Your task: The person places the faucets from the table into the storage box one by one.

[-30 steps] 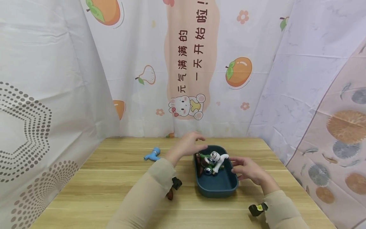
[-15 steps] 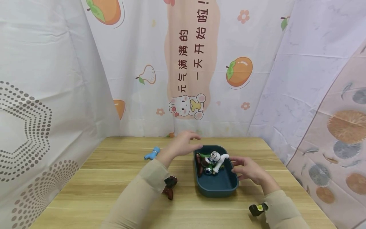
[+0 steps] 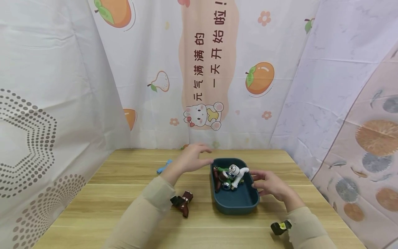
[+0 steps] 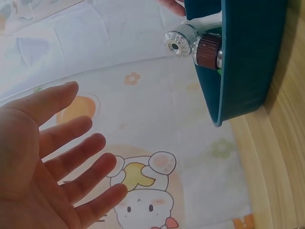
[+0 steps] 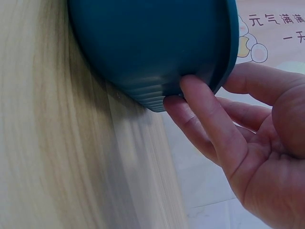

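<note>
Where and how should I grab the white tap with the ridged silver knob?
Pinch the white tap by its slim straight pipe, coming from above, probably with the open left hand. The tap lies on top of the other taps, pipe exposed, while the walls of the dark teal rounded box hem in its sides.

- Table [image 3: 90,214]: striped light wood, far edge against back curtain [image 3: 149,41].
- Back curtain: white, orange fruit, flowers, peach patch with Chinese text.
- Left curtain [image 3: 46,69]: white, dotted.
- Right curtain [image 3: 345,52]: pale, marbled.
- Light: even.
</note>
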{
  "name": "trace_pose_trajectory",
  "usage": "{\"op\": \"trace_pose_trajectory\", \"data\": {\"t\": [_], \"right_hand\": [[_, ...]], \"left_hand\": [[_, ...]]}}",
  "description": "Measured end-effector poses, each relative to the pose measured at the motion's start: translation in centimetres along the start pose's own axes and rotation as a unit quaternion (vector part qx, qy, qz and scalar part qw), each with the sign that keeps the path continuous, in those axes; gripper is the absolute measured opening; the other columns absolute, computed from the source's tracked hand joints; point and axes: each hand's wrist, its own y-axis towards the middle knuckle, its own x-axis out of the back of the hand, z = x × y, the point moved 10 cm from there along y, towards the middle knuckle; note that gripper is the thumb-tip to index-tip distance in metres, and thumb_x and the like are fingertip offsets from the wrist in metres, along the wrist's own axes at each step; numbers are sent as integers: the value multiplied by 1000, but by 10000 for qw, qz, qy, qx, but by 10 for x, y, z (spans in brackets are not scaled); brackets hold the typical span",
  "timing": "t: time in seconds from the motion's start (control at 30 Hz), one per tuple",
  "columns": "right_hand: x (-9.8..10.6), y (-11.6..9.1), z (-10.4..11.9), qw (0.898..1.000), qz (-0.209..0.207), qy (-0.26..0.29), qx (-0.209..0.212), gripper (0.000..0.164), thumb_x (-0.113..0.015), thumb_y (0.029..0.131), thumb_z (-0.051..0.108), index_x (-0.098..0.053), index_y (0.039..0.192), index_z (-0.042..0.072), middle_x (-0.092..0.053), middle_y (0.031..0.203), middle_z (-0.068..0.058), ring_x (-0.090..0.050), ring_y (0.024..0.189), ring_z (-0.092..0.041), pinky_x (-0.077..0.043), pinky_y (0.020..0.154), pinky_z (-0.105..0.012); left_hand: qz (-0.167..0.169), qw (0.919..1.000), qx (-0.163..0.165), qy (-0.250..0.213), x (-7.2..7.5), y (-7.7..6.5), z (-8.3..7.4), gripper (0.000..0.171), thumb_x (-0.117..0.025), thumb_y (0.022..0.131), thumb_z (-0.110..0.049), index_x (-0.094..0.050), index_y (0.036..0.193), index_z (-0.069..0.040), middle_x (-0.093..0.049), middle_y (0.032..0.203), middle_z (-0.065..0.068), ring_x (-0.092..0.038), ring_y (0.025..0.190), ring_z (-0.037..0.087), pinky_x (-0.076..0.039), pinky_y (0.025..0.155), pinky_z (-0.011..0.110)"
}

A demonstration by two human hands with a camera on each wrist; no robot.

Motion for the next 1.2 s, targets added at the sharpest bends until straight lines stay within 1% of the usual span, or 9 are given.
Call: {"op": "trace_pose_trajectory", "data": {"t": [0.2, 0.33, 0.43, 0.57, 0.67, 0.8, 0.97, 1.1, 1.2], "right_hand": [[-1, -1, 1, 10000, 15, -17, -5, 64, -67, 92, 1, -41, 149, -9, -51, 136, -36, -65, 107, -35, -60, 76, -49], [-1, -1, 1, 10000, 31, -12, -5, 64, -67, 92, 1, -41, 150, -9, -51, 136, -36, -65, 107, -35, -60, 76, -49], [-1, -1, 0, 10000, 42, -13, 0, 63, -67, 93, 1, -41, 150, -9, -51, 137, -36, -65, 107, -35, -60, 76, -49], [-1, -2, 1, 10000, 49, -11, 22, 63, -66, 93, 1, -40, 150, -9, -51, 137, -37, -65, 106, -36, -60, 76, -49], [-1, -2, 2, 10000, 52, -31, 35, 63, -66, 94, 2, -40, 150, -8, -51, 137, -37, -65, 106, -36, -60, 77, -49], [-1, -2, 3, 10000, 64, -59, 31, 63, -67, 94, 2, -40, 150, -8, -51, 137, -36, -65, 107, -36, -60, 77, -49], [-1, -2, 3, 10000, 59, -28, 12, 63, -67, 94, 2, -41, 150, -8, -51, 137, -36, -65, 108, -36, -60, 78, -49], [-1, -1, 2, 10000, 56, -8, -2, 63, -67, 94, 2, -40, 150, -8, -51, 137, -36, -65, 108, -36, -60, 78, -50], [-1, -1, 1, 10000, 62, 1, -1, 64, -68, 93, 2, -40, 150, -8, -52, 137, -36, -65, 108, -36, -60, 78, -50]], "left_hand": [[-55, 10000, 41, 52, 3, -9, 8, 43, -72, 94, -45, -70, 128, -19, -61, 137, -1, -57, 124, 20, -47, 103, 41], [-25, 10000, 50, -6, 3, -17, 14, 43, -73, 93, -43, -70, 129, -17, -59, 139, 2, -54, 128, 24, -45, 106, 45], [-49, 10000, -1, 19, 5, -22, 18, 43, -74, 93, -42, -70, 128, -16, -59, 139, 3, -53, 130, 24, -43, 108, 45], [-96, 9999, -56, 99, 6, -27, 25, 43, -75, 93, -42, -71, 127, -15, -63, 131, 1, -57, 123, 20, -47, 104, 41], [-88, 9998, 39, 145, 7, -31, 32, 44, -75, 92, -42, -70, 127, -16, -64, 131, 1, -57, 125, 21, -46, 105, 42], [-8, 9994, 269, 224, 7, -37, 41, 46, -74, 93, -44, -70, 130, -17, -61, 139, 3, -51, 134, 25, -42, 110, 45], [127, 9984, 473, 264, 5, -47, 46, 48, -72, 93, -47, -69, 132, -19, -57, 144, 5, -50, 135, 27, -42, 110, 47], [142, 9982, 545, 211, 2, -52, 50, 48, -72, 93, -47, -69, 132, -20, -56, 145, 5, -50, 135, 27, -42, 109, 47], [126, 9985, 497, 194, -1, -55, 53, 48, -73, 93, -47, -68, 132, -19, -59, 142, 4, -52, 133, 26, -43, 108, 46]]}}
